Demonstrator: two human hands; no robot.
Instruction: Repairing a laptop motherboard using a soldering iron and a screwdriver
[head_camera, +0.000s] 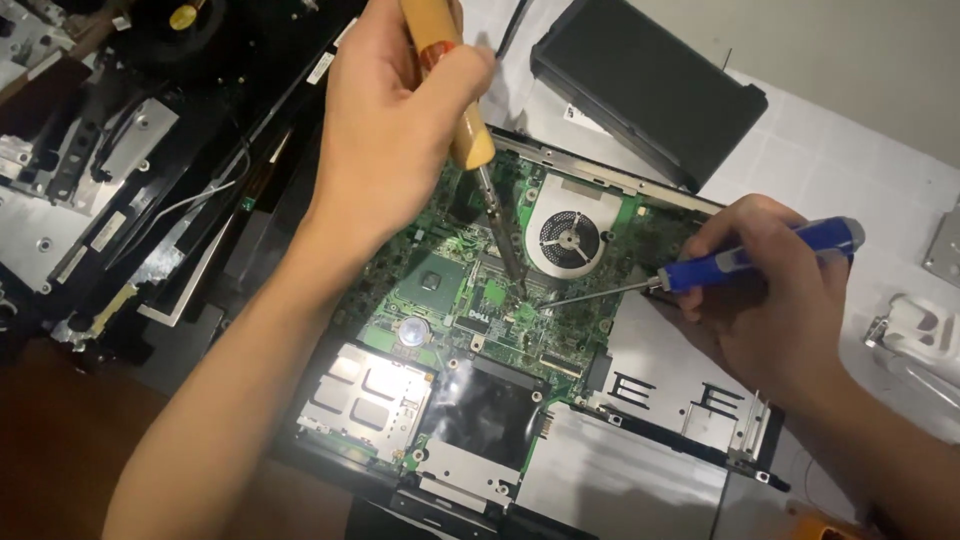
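Nearest me, my right hand (775, 310) has its grip clamped round a blue screwdriver (745, 258), whose thin shaft runs left so its tip sits on the green board (470, 300) just below the round fan (568, 238). Further out, my left hand (395, 120) is closed tight on a wooden-handled tool (450, 80), held nearly upright, its metal tip coming down onto the same spot of the board, close beside the screwdriver's tip. Beyond them a black battery (645, 85) lies on the white counter (850, 150), and a second dismantled chassis (120, 180) sits far left.
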